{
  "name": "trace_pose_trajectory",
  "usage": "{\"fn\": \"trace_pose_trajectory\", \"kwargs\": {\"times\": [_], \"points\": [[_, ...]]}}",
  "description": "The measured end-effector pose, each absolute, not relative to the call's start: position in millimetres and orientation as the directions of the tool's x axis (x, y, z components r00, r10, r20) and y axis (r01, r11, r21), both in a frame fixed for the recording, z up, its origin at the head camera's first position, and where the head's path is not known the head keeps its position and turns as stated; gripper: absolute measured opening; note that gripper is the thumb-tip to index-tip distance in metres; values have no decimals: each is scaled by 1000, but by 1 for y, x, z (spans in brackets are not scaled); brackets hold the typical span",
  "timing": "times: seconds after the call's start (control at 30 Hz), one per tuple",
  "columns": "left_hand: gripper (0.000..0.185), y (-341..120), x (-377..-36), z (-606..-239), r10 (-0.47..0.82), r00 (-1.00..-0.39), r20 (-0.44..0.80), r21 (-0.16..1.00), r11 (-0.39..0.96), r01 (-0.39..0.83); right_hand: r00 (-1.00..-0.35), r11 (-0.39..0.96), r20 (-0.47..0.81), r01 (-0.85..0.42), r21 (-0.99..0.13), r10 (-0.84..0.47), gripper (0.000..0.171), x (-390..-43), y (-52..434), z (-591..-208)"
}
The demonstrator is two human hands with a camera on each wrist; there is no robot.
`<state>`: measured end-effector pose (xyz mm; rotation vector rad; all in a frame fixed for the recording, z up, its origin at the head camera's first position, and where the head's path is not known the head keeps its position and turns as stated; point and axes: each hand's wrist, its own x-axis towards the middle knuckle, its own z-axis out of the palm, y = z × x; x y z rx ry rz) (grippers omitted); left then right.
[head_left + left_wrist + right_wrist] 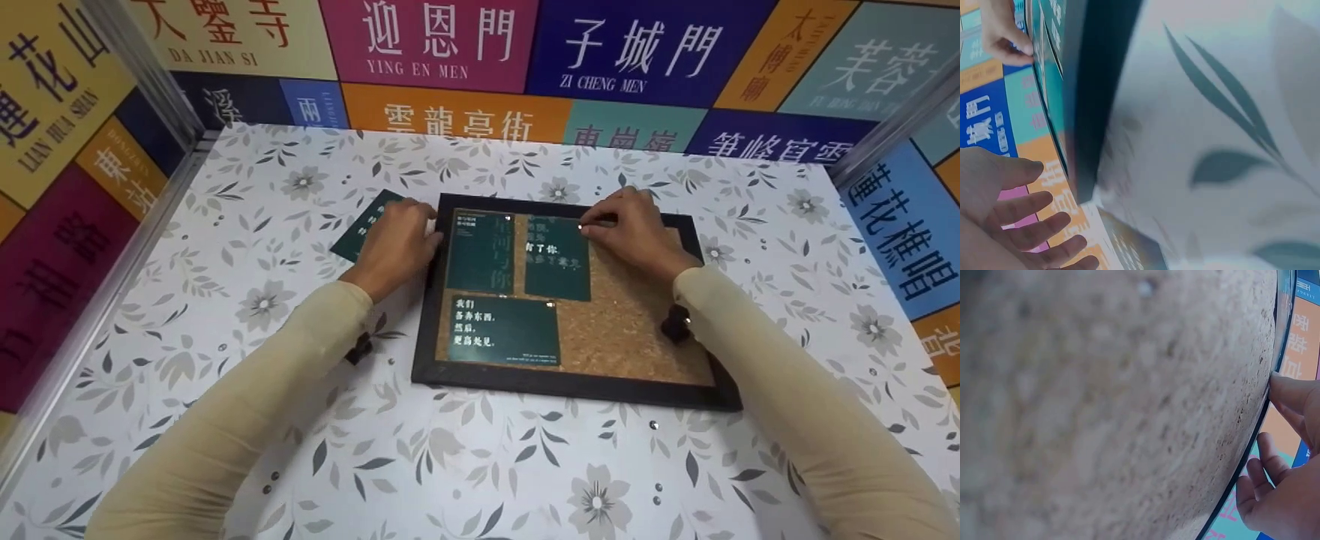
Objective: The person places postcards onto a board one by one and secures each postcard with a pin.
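Note:
A cork board (630, 337) in a dark frame lies on the table. Three dark green cards sit on it: an upper left card (480, 262), an upper middle card (556, 281) and a lower wide card (502, 341). My right hand (637, 225) brings thumb and forefinger together on a small pin at the upper middle card's top right corner; the fingertips mostly hide the pin. Beside the frame's left edge is my left hand (397, 247), its relaxed fingers (1044, 222) spread and holding nothing. It partly covers another green card (375, 214) on the table.
The table (480, 450) wears a white leaf-and-flower print. Small shiny pins, such as this pin (654, 425), lie loose near the board and the front. Low walls with coloured Chinese lettering, including the back wall (435, 45), border the table.

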<state>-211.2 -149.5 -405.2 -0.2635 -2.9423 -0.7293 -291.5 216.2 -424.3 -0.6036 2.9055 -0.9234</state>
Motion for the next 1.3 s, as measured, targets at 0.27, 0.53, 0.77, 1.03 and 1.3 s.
{"fn": "trace_pose_trajectory", "kwargs": {"times": [0.27, 0.53, 0.77, 1.03, 1.3], "points": [[19, -184, -212, -412, 80, -990, 119, 457, 881, 126, -933, 760, 62, -326, -562, -355, 18, -291, 217, -424], [30, -201, -214, -412, 26, -999, 26, 434, 900, 34, -936, 756, 58, -316, -573, -347, 18, -290, 219, -425], [41, -209, -214, -411, -18, -996, -88, 425, 904, -54, -928, 746, 78, -342, -571, -365, 17, -290, 220, -427], [64, -214, -210, -412, -123, -978, -169, 405, 896, -183, -927, 749, 86, -346, -565, -364, 16, -292, 219, -427], [61, -218, -211, -411, -151, -974, -166, 399, 894, -207, -934, 758, 55, -321, -568, -354, 18, -291, 216, -423]]}}
